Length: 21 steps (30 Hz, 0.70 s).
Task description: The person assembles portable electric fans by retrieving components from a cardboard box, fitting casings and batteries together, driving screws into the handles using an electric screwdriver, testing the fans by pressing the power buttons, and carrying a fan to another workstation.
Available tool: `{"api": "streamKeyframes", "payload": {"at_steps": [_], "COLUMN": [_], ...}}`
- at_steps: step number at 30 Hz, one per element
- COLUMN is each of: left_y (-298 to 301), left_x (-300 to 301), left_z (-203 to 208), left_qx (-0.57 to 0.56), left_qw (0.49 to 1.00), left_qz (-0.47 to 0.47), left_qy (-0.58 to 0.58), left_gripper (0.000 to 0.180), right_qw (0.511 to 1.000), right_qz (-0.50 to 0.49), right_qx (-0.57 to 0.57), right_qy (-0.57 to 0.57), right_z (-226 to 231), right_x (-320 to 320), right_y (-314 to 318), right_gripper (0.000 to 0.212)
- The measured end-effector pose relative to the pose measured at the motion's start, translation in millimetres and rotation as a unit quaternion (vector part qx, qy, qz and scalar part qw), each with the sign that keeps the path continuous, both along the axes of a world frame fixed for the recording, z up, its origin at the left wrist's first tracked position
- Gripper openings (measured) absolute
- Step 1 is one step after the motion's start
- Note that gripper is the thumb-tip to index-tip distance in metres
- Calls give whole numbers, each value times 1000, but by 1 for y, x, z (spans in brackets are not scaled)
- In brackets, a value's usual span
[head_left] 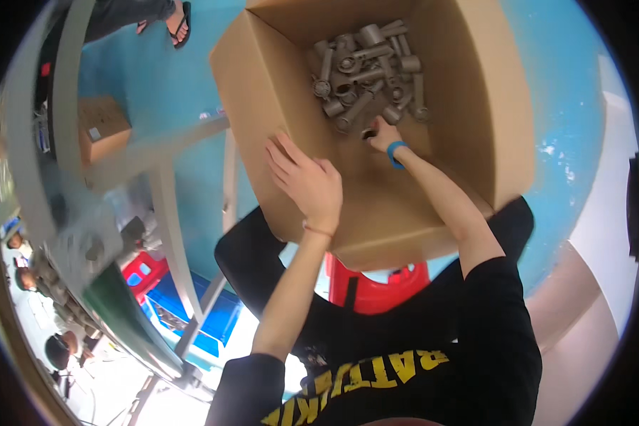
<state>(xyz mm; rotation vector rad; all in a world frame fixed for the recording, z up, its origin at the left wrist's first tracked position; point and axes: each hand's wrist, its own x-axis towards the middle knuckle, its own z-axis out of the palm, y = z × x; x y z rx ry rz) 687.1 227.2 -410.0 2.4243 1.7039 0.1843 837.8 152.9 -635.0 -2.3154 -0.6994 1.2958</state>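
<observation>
Here in the head view, the big cardboard box (268, 85) is sitting open between the person's knees, and the grey-brown parts (366, 74), ring-ended and tubular, are lying heaped at its far end. The right hand (384, 133) is working down inside the box, just on the near side of that heap, its fingers curling in! A small dark piece (367, 133) is showing right at the fingertips, though whether they are gripping it, I cannot tell. A blue wristband (395, 153) is circling that wrist.

Over to the left hand (307, 177): it is spreading out loosely, fingers extended, lying against the box's left side near the rim and gripping nothing that shows. A thin cord (317, 228) is ringing its wrist.

Below, a red stool (380, 292) is peeking out under the near edge. Around it all, the blue floor (554, 121) is stretching away, and at upper left a bystander's foot (178, 27) is resting in a dark flip-flop.
</observation>
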Motion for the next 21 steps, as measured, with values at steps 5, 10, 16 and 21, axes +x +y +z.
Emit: {"api": "streamKeyframes", "payload": {"at_steps": [5,10,16,21], "left_y": [-2,5,2,0], "left_x": [-3,-17,-16,-3], "left_z": [0,4,0,0], "left_qx": [4,5,-16,-33], "left_qw": [1000,998,998,997], "left_qz": [-11,-57,-57,-65], "left_qy": [-20,28,7,-31], "left_gripper": [80,81,80,79], "right_qw": [956,936,953,943], "right_qz": [200,256,273,265], "right_qx": [-214,-240,-70,-200], "right_qy": [10,3,114,-5], "right_z": [5,-9,-64,-130], "right_x": [13,-18,-60,-65], "right_y": [-45,-44,-16,-15], "right_gripper": [64,71,71,46]}}
